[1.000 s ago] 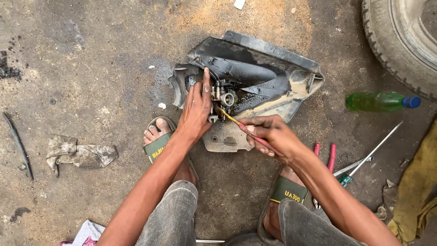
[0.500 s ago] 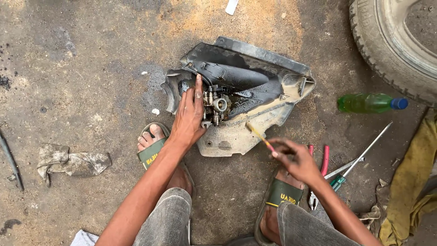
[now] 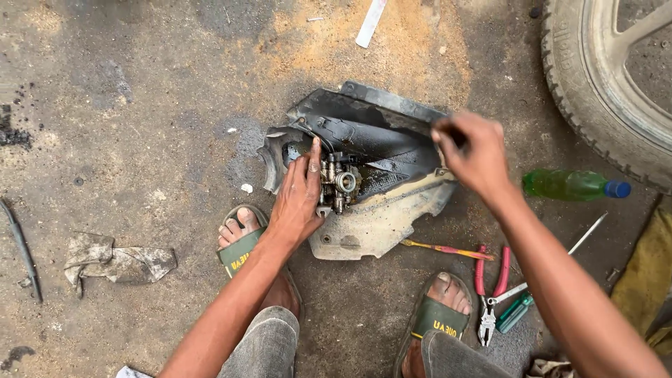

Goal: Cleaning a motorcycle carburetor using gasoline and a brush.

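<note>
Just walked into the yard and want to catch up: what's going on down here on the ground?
A person crouches over a dirty plastic vehicle panel lying on the concrete. Their left hand steadies a small metal carburettor-like part resting on the panel. The right hand is raised over the panel's right edge, fingers closed, blurred, so whether it holds anything is unclear. A yellow-handled screwdriver lies on the ground beside the panel, near red-handled pliers and a green bottle.

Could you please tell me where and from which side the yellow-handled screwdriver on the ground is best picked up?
Probably by its yellow handle, from above: the screwdriver lies flat on the ground, apart from the red-handled pliers, its red tip end pointing toward them.
</note>
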